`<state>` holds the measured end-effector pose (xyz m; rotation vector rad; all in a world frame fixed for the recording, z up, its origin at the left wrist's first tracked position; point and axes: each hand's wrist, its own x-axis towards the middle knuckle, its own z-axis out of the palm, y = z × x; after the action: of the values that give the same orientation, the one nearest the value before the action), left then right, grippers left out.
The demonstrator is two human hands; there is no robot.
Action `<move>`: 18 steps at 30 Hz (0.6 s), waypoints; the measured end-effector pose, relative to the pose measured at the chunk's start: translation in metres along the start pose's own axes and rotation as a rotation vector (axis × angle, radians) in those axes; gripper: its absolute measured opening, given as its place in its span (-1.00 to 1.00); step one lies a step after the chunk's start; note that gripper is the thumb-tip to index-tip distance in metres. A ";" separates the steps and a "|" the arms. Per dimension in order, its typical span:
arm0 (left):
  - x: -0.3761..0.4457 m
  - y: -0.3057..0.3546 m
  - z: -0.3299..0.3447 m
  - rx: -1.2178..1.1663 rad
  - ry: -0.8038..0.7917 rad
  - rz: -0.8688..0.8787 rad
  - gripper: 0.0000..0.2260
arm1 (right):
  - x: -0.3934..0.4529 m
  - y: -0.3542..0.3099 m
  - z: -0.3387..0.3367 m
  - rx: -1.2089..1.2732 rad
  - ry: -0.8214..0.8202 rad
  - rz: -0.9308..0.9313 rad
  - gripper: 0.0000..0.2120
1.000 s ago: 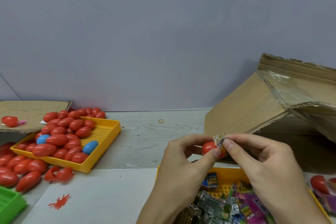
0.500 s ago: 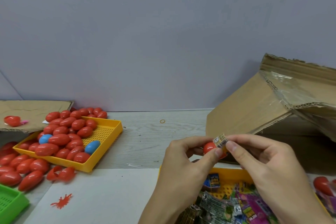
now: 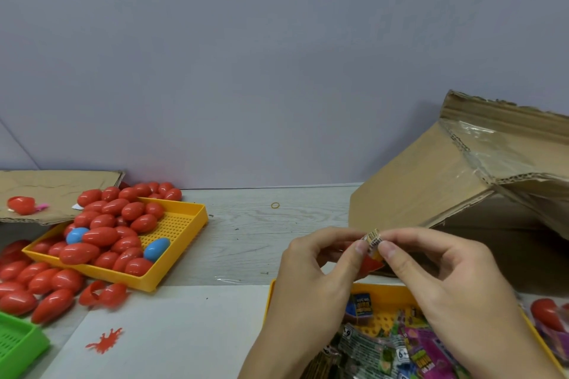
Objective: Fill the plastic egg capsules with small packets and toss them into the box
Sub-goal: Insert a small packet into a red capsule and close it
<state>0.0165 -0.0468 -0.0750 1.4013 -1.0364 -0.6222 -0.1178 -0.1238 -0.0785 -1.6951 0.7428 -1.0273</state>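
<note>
Packet: the folded little packet (image 3: 372,239) now stands taller above the fingertips than a second ago, more of its barcoded end showing, pinched from both sides.
Capsule: the red egg capsule (image 3: 371,264) has slipped lower behind the thumbs; a second ago its rounded top showed, now only its lower red part peeks out below the packet.
Left hand: the left hand (image 3: 311,277) has its fingers curled, thumb tip pressed against the packet, the capsule cradled behind.
Right hand: the right hand (image 3: 443,280) curls in too, thumb and forefinger clamped on the packet's other side.
Meaning: my read is the packet is being squeezed small for stuffing; it is not yet inside and the capsule is not yet closed.
Box: the cardboard box (image 3: 431,184) lies tipped just beyond the hands, waiting for the toss.
Supply: more packets fill the yellow tray (image 3: 381,291) beneath the wrists.
</note>
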 end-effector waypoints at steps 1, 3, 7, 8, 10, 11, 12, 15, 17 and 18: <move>0.000 0.000 0.000 -0.016 0.006 -0.007 -0.87 | -0.001 0.000 0.001 -0.007 -0.001 -0.011 -0.89; 0.000 0.002 0.000 -0.101 0.014 -0.037 -0.87 | -0.003 -0.001 0.003 -0.033 -0.005 -0.051 -0.77; 0.001 0.007 0.000 -0.257 0.083 -0.090 -0.87 | -0.005 -0.001 0.005 -0.108 0.033 -0.133 -0.54; 0.001 0.007 0.000 -0.285 0.088 -0.100 -0.87 | -0.005 0.000 0.006 -0.121 0.034 -0.149 -0.52; 0.001 0.008 0.001 -0.306 0.088 -0.111 -0.87 | -0.005 0.001 0.009 -0.129 0.032 -0.179 -0.50; 0.000 0.008 0.001 -0.308 0.087 -0.114 -0.87 | -0.005 0.001 0.010 -0.132 0.030 -0.189 -0.48; 0.000 0.008 0.002 -0.313 0.088 -0.115 -0.86 | -0.005 0.001 0.011 -0.137 0.030 -0.201 -0.47; 0.001 0.008 0.003 -0.340 0.101 -0.124 -0.84 | -0.005 0.000 0.012 -0.176 0.032 -0.234 -0.45; 0.002 0.008 0.003 -0.347 0.100 -0.132 -0.84 | -0.005 -0.001 0.012 -0.216 0.033 -0.256 -0.44; 0.002 0.008 0.002 -0.350 0.094 -0.133 -0.84 | -0.005 -0.002 0.012 -0.238 0.039 -0.269 -0.44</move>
<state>0.0135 -0.0484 -0.0676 1.1838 -0.7222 -0.7862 -0.1095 -0.1140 -0.0804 -2.0260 0.6963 -1.1958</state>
